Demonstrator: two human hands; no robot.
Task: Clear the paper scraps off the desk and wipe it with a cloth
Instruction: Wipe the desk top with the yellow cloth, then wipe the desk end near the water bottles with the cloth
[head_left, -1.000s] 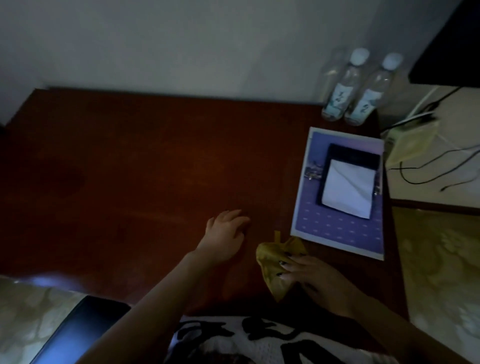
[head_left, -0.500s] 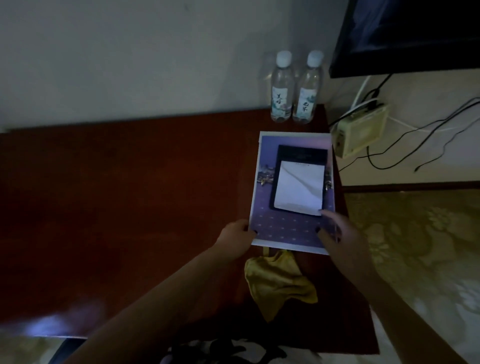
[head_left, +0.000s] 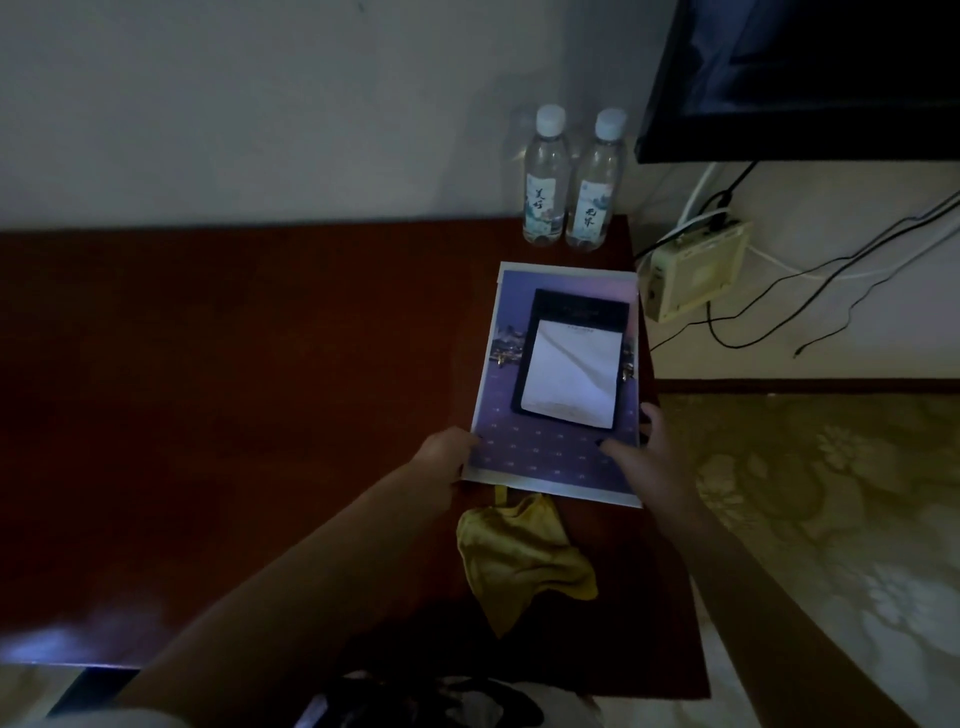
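Note:
A crumpled yellow cloth (head_left: 519, 561) lies loose on the dark red desk (head_left: 234, 389), near its front right corner, with neither hand on it. Just beyond it lies a purple printed sheet (head_left: 524, 457) carrying a black notepad holder (head_left: 576, 312) with white paper (head_left: 571, 369) in it. My left hand (head_left: 444, 460) grips the sheet's near left corner. My right hand (head_left: 647, 454) holds the near right corner, fingers on top and thumb past the side edge. No loose paper scraps show in this dim view.
Two water bottles (head_left: 569, 182) stand at the desk's back right against the wall. Right of the desk hang a cream box (head_left: 693, 270) with trailing cables and a dark screen (head_left: 800, 78). Patterned floor (head_left: 831, 519) lies to the right.
My right hand let go of the yellow cloth, which now lies on the desk. Both hands moved forward to the near corners of the purple sheet. The view swung right.

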